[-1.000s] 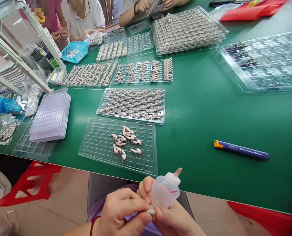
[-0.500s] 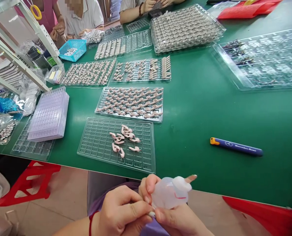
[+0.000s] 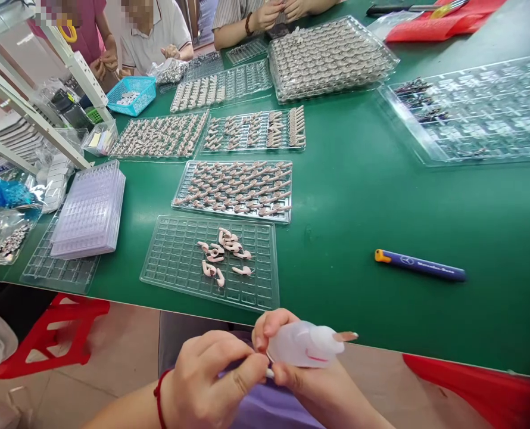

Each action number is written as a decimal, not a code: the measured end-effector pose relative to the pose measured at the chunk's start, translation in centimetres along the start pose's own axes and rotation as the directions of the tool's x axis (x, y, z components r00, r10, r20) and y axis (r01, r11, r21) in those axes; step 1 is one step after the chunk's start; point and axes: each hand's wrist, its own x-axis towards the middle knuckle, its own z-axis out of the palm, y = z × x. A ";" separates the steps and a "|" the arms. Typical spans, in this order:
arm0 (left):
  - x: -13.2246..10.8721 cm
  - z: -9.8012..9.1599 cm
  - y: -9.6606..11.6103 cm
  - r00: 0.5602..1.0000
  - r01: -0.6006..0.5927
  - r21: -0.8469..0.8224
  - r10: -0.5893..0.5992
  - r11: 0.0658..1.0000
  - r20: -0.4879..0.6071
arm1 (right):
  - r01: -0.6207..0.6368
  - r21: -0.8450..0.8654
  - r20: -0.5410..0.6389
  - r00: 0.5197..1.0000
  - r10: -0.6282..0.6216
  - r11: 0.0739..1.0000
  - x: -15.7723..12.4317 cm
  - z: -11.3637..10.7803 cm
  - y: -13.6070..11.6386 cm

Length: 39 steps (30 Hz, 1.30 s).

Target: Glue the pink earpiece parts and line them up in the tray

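Observation:
My right hand (image 3: 309,381) is wrapped round a small translucent squeeze bottle (image 3: 303,345) with a white cap, lying almost on its side, nozzle to the right. My left hand (image 3: 206,381), with a red string at the wrist, pinches a small white piece against the bottle's base; I cannot make out what it is. Both hands hover over my lap, just below the green table's (image 3: 381,196) front edge. Directly ahead lies a clear gridded tray (image 3: 171,262) with several loose pink parts (image 3: 223,253).
More clear trays of pink parts (image 3: 236,190) fill the table behind. A blue pen-like tool (image 3: 419,266) lies to the right. Stacked lilac trays (image 3: 89,211) sit left, a blue basket (image 3: 131,95) beyond. Other people work at the far end. A red stool (image 3: 50,333) stands below.
The bottle has tipped from nearly upright to nearly horizontal, nozzle swinging right. Both hands have stayed together near the table edge.

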 end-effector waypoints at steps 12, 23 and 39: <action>-0.1 0.1 0.2 1.000 -0.016 0.032 0.016 0.999 -0.009 | -0.046 0.031 0.017 0.999 0.046 0.998 -0.2 0.1 0.0; -0.1 0.1 0.0 0.999 -0.029 0.025 0.029 0.999 -0.029 | 0.005 -0.006 -0.006 1.000 -0.005 1.000 -0.4 0.2 0.1; 0.0 -0.3 -1.0 0.990 -0.128 0.119 0.133 0.985 -0.035 | 0.407 -0.453 0.094 0.906 -0.412 0.793 -0.7 1.1 -2.7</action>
